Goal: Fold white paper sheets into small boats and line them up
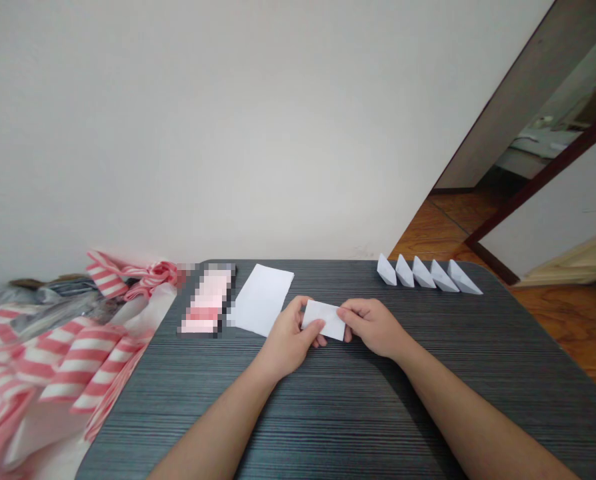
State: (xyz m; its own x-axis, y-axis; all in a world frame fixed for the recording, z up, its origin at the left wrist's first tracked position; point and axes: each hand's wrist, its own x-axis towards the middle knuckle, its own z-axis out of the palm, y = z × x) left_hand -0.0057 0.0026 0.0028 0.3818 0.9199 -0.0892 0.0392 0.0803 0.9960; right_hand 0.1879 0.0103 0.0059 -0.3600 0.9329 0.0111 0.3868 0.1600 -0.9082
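Observation:
Between both hands, a small folded piece of white paper (329,319) is held just above the dark table. My left hand (293,337) pinches its left end, thumb on top and fingers curled underneath. At the right end, my right hand (373,325) grips the paper between thumb and fingers. White paper sheets (265,299) lie flat on the table, just beyond and left of my left hand. Several folded white paper boats (413,275) stand in a row near the table's far right edge.
A pixel-blurred pink and dark rectangular object (207,300) lies at the table's (298,413) far left. Red-and-white striped cloth (73,353) is heaped beyond the left edge. A pale wall (278,133) borders the far side; wooden floor (443,217) shows at right.

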